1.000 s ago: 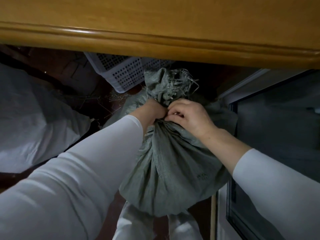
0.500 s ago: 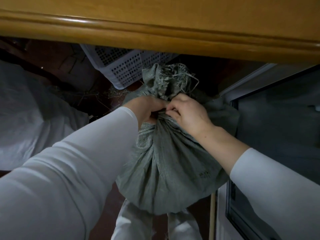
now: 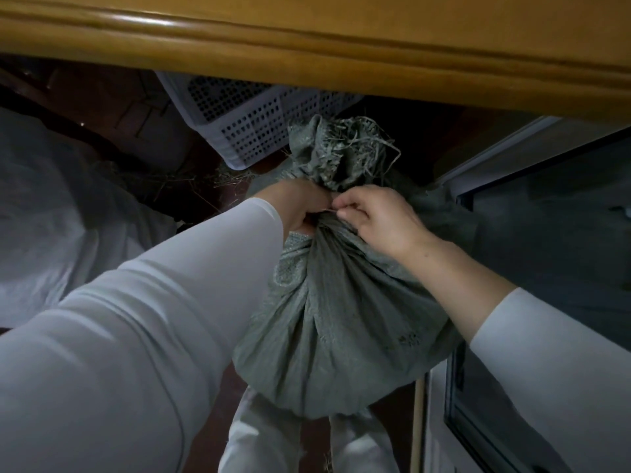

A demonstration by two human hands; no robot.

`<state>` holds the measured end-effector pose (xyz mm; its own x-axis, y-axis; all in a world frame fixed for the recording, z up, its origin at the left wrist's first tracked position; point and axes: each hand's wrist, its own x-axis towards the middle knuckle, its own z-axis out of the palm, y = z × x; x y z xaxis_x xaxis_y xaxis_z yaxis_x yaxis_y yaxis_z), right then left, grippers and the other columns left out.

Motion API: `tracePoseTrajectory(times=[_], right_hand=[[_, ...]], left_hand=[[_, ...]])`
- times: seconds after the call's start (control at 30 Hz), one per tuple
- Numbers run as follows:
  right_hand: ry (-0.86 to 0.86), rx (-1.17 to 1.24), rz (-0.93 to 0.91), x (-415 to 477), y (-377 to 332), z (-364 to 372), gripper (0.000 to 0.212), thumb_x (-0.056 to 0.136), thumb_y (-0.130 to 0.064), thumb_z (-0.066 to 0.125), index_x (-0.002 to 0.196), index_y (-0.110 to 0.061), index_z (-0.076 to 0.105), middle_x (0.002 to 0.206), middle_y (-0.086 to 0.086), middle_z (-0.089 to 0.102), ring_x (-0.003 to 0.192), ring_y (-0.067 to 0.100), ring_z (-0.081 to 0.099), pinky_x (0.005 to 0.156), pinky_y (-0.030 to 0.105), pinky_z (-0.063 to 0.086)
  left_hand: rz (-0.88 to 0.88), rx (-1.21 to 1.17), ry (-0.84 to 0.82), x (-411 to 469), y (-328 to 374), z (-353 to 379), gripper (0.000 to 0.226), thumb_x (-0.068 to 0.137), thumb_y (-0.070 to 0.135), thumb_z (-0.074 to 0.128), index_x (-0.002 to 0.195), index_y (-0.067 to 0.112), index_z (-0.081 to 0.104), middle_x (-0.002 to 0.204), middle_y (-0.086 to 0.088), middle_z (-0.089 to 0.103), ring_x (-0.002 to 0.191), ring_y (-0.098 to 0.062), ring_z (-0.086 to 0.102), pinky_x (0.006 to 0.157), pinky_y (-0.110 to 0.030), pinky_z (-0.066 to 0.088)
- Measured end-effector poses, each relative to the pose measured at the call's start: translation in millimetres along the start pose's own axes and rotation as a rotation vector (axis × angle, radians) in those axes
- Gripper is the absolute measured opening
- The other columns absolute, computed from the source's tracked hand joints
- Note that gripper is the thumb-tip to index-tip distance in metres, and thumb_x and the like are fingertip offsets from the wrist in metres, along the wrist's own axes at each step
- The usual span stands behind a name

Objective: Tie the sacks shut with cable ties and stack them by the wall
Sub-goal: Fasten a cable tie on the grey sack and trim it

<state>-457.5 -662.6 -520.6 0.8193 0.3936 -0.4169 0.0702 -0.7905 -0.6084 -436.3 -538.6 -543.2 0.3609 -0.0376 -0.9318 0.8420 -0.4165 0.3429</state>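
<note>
The grey-green sack (image 3: pixel 334 319) hangs in the middle of the view, just above the person's knees, its body bulging below a tightly gathered neck and its frayed mouth fanning out at 12 o'clock. The left hand (image 3: pixel 300 208) comes in from 9 o'clock with its grip clamped round the neck, holding the gathers together. The right hand (image 3: pixel 379 216) comes in from 3 o'clock, thumb and forefinger pinched on a thin pale strand (image 3: pixel 326 210) that runs across the neck between the 2 hands. This is most likely the cable tie, though it is too fine to be sure.

The step in hand looks like the tying itself, and the stacking has not begun. The next move probably calls for the left grip to keep the neck bunched while the right draws the strand snug, low on the gathers so it cannot slide off over the frayed mouth.

Beyond the sack, a white perforated basket (image 3: pixel 252 131) sits at 11 o'clock and a pale bag (image 3: pixel 51 216) lies at 9 o'clock. A dark glass panel (image 3: pixel 546 250) stands at 3 o'clock, and a wooden edge (image 3: pixel 307 46) spans the top.
</note>
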Motion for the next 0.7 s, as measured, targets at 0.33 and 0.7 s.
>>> tracePoseTrajectory(times=[0.33, 0.7], right_hand=[[-0.053, -0.187, -0.496, -9.5, 15.1, 11.8, 0.011, 0.085, -0.006, 0.052, 0.090, -0.006, 0.062, 0.104, 0.010, 0.061, 0.091, 0.030, 0.061, 0.075, 0.043, 0.054], [-0.112, -0.098, -0.247, -7.9, 19.2, 7.6, 0.017, 0.095, -0.015, 0.051, 0.104, -0.010, 0.064, 0.109, 0.007, 0.065, 0.106, 0.023, 0.058, 0.091, 0.031, 0.043]], left_hand=[[0.046, 0.139, -0.003, -3.8, 3.2, -2.2, 0.026, 0.097, 0.015, 0.046, 0.071, 0.013, 0.046, 0.073, -0.002, 0.053, 0.069, -0.014, 0.054, 0.068, -0.026, 0.049], [0.039, -0.099, -0.180, -5.8, -7.7, -2.1, 0.017, 0.088, 0.029, 0.058, 0.076, 0.016, 0.057, 0.075, 0.000, 0.059, 0.069, -0.011, 0.054, 0.071, -0.024, 0.047]])
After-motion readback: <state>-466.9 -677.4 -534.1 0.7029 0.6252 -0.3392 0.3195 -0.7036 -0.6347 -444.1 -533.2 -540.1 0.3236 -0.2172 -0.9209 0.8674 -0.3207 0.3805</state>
